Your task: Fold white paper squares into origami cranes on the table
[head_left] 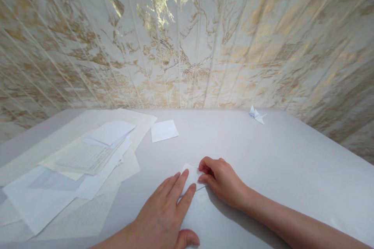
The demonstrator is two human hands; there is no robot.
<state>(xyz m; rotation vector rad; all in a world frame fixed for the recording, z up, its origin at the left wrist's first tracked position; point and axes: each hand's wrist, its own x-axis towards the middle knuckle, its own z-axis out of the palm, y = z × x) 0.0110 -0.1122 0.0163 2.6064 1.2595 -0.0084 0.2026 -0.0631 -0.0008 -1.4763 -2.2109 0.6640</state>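
A small piece of folded white paper (191, 176) lies on the pale table in front of me, partly covered by my fingers. My left hand (166, 206) rests over its left side, fingers stretched out and pressing down, thumb spread away toward me. At the paper's right edge is my right hand (217, 177), with thumb and index finger curled close together in a pinch on the paper. The exact folds beneath my fingers are hidden.
Several loose sheets and written pages (84, 159) are piled at the left. A white paper square (164, 130) lies behind my hands. Toward the back right sits a folded paper crane (256, 115). A gold-patterned curtain (181, 46) hangs along the table's far edge.
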